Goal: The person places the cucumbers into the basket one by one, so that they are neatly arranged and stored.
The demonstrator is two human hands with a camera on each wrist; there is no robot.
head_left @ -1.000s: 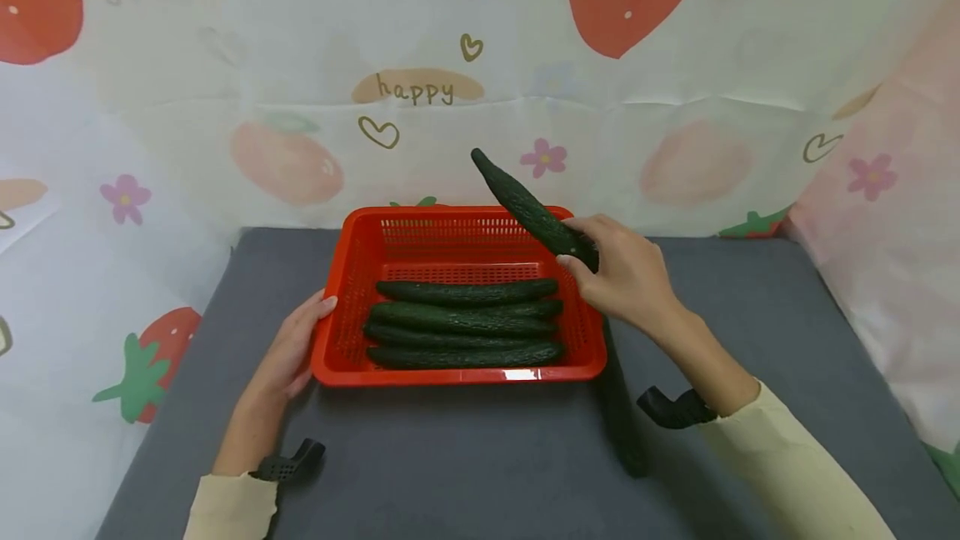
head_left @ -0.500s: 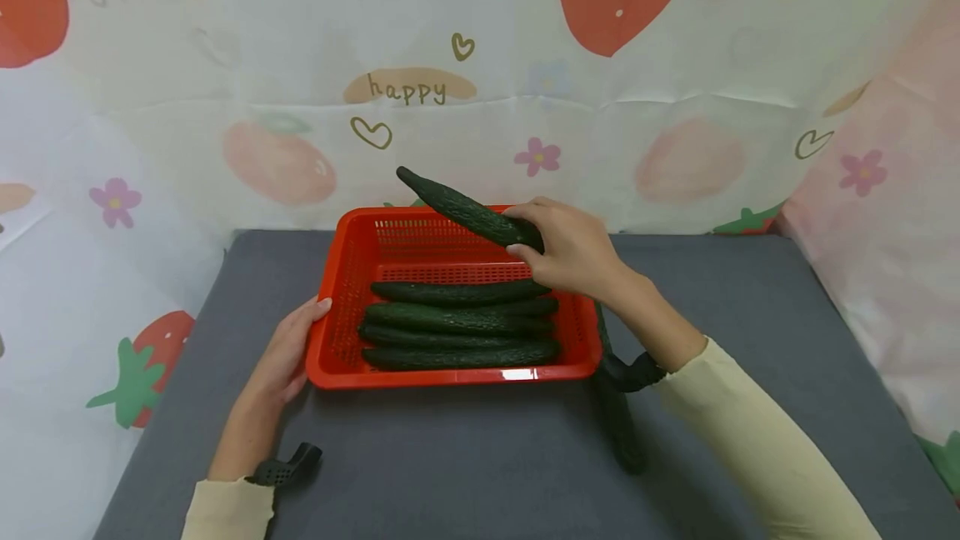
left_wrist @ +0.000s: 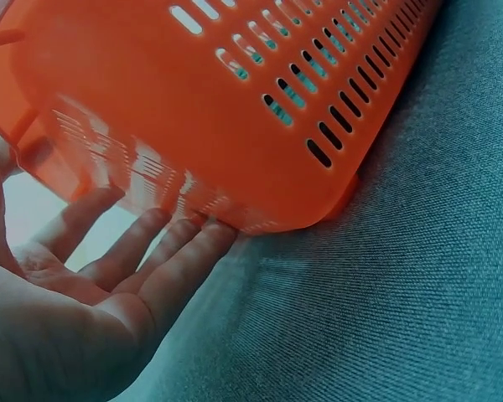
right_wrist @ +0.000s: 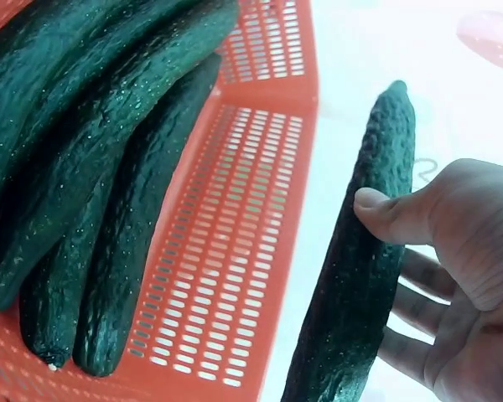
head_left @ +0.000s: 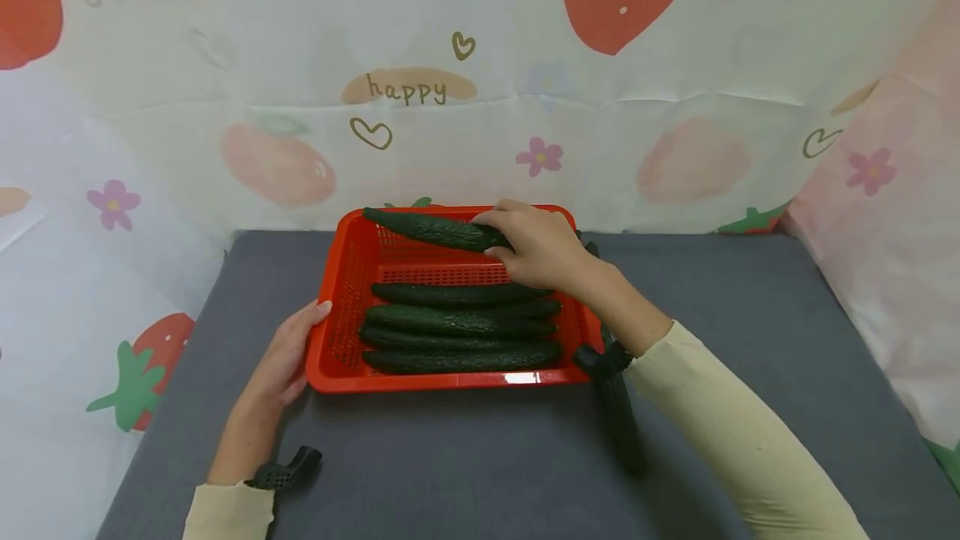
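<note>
In the head view my right hand (head_left: 536,248) grips one end of a dark green cucumber (head_left: 427,230) over the back part of a red plastic basket (head_left: 450,384). The right wrist view has the thumb on one side of this cucumber (right_wrist: 348,276) and the other fingers around its far side. Inside the basket, several cucumbers (head_left: 465,322) lie side by side across the front half. My left hand (head_left: 288,348) holds the basket's left side, thumb at the rim. Its fingers (left_wrist: 189,264) touch the slotted outer wall (left_wrist: 193,109) in the left wrist view.
Another cucumber (head_left: 618,423) lies on the grey tablecloth (head_left: 450,465) just right of the basket, partly covered by the right forearm. Behind the table hangs a pale curtain (head_left: 300,65) printed with strawberries. Dark camera mounts (head_left: 285,471) sit on both wrists.
My right hand has carried the cucumber left and over the basket, and the cucumber has swung from steeply tilted to nearly level. The left hand stays on the basket's side.
</note>
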